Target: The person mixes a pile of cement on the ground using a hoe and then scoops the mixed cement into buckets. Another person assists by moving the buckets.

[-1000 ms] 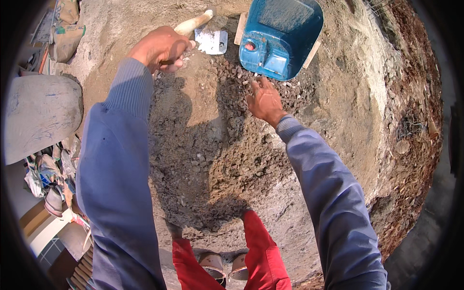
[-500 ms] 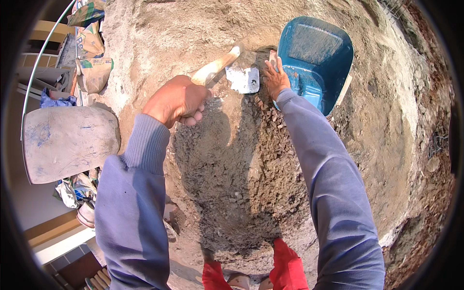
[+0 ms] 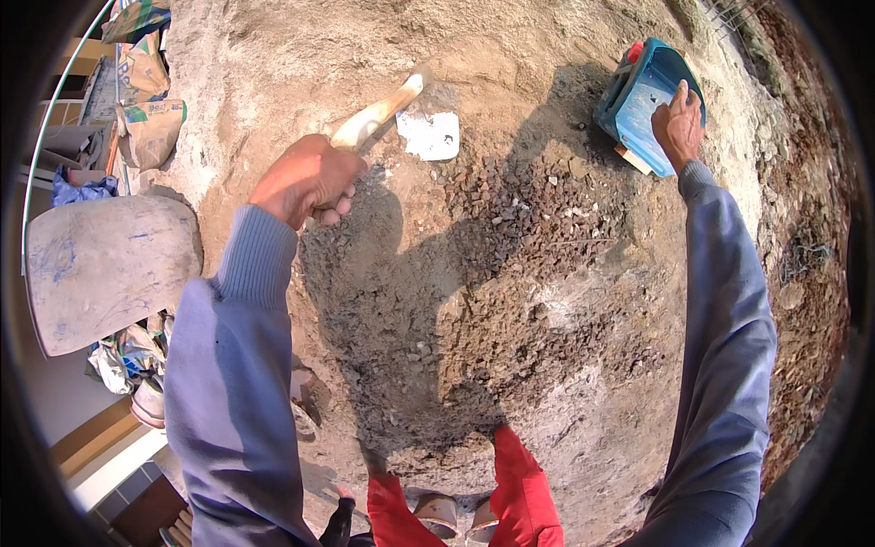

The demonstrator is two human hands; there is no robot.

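My left hand is wrapped around the curved wooden handle of a short hoe. Its pale metal blade rests on the soil just beyond that hand. Far to the right, my right hand grips a blue plastic tub, which is tilted with its inside partly turned away. Some fingers lie against the blue plastic; the rest of the grip is hidden. A strip of wood shows at the tub's lower edge. Reddish broken rubble lies loose on the ground between my hands.
At the left stand a grey, scuffed board and several paper sacks. A rough earth bank rises at the far side. My red trouser legs and feet are at the near edge. Thin metal rods show at the far right.
My right hand has moved the blue tub to the right and tipped it over. More loose rubble now shows where it stood. The left hand still holds the hoe.
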